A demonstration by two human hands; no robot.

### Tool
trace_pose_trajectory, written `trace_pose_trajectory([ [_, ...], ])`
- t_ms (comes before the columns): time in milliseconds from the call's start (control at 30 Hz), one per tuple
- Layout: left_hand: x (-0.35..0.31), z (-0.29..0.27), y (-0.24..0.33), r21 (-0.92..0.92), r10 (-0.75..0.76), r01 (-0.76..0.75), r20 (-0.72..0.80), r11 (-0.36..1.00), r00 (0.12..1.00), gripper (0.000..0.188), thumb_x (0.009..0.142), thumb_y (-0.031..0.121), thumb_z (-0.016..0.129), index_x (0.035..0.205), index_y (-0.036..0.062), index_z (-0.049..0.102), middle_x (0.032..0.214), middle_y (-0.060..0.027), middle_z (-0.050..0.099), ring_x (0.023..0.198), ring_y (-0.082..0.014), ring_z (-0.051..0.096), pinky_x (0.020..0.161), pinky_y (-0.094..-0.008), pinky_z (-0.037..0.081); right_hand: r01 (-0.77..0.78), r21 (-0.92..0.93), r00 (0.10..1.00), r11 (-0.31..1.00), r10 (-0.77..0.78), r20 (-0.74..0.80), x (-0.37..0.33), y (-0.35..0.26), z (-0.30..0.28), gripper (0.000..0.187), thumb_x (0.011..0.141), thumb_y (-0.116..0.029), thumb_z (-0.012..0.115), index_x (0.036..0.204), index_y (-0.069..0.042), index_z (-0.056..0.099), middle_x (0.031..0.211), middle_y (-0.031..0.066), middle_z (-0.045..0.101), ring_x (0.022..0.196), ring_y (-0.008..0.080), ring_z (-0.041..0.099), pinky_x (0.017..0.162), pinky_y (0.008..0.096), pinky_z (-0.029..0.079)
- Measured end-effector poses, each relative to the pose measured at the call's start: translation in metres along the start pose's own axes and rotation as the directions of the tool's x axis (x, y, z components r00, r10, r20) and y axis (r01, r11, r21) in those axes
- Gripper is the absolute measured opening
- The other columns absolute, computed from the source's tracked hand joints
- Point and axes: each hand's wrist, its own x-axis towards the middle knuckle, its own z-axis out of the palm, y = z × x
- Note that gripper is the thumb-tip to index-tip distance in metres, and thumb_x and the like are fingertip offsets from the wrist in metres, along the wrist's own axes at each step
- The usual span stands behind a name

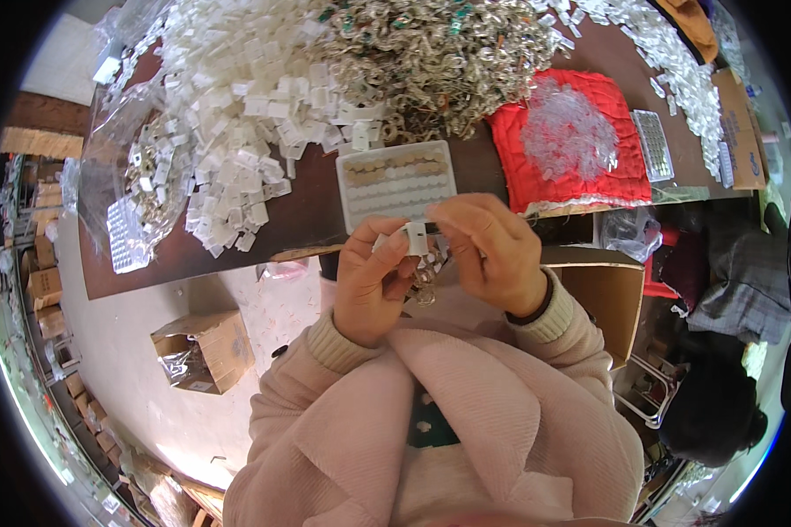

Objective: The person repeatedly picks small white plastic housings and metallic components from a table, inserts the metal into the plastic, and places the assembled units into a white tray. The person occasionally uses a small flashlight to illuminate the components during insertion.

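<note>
In my left hand [371, 279] is a small white plastic card [417, 238], pinched between thumb and fingers over the table's near edge. A shiny metallic piece of jewellery [425, 286] dangles just below the card, between my hands. My right hand [494, 252] is beside the card, with thumb and fingers drawn together. Whatever lies between those fingertips is too small to make out. Just beyond both hands, a shallow white tray [344, 176] rests on the dark table [312, 204], with rows of small pieces, the far ones brownish.
Heaped white cards [237, 149] cover the table's left, beside a pile of tangled metallic jewellery [448, 66]. On a red cloth [626, 149] lie clear plastic bits [571, 132]. Cardboard boxes stand below, one left [227, 349] and one right [602, 299]. A dark-haired person [712, 408] is at right.
</note>
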Motion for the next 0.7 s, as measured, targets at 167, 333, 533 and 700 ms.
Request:
trace_pose_trajectory([
  [167,-0.008,-0.004,0.009,-0.002,0.033,-0.034,-0.063,0.999,0.997,0.017,0.095,0.012,0.067,0.109,0.0045,0.061,0.102,-0.0035,0.066,0.084,-0.0055,0.062,0.055,-0.0152,0.04,0.172,-0.04,0.983,0.984,-0.168,0.073,0.012,-0.006,0.012,0.037,0.072,-0.004,0.072,0.107,0.002,0.062,0.092,0.0154,0.066,0.076,0.0311,0.067,0.066,0.0369,0.055],
  [333,-0.008,-0.007,0.018,0.008,0.005,-0.005,-0.037,1.0,0.999,0.015,0.093,0.007,0.068,0.106,0.0027,0.062,0.094,-0.004,0.067,0.077,-0.0062,0.062,0.062,-0.0175,0.047,0.201,-0.028,0.959,0.979,-0.191,0.211,0.016,-0.006,0.011,0.039,0.071,-0.008,0.071,0.108,-0.001,0.061,0.094,0.0105,0.066,0.075,0.0279,0.066,0.063,0.0357,0.054],
  [533,-0.01,-0.012,0.024,0.189,0.128,-0.107,-0.106,0.976,0.986,0.014,0.092,0.004,0.07,0.103,0.0024,0.063,0.084,-0.0029,0.065,0.063,-0.0036,0.053,0.053,-0.0171,0.038,0.06,-0.055,0.98,0.997,-0.048,0.193,0.013,-0.015,0.025,0.029,0.079,-0.003,0.068,0.107,-0.003,0.061,0.095,0.0109,0.065,0.077,0.0304,0.065,0.066,0.036,0.054],
  [700,-0.012,-0.019,0.021,0.268,0.191,-0.16,-0.095,0.95,0.977,0.013,0.091,0.003,0.07,0.103,0.0028,0.063,0.079,0.0007,0.062,0.059,-0.0019,0.047,0.05,-0.0177,0.034,-0.143,0.018,0.97,0.99,0.136,0.2,0.011,-0.02,0.025,0.021,0.084,0.006,0.065,0.103,-0.001,0.06,0.093,0.0147,0.065,0.078,0.0356,0.066,0.067,0.0394,0.054],
])
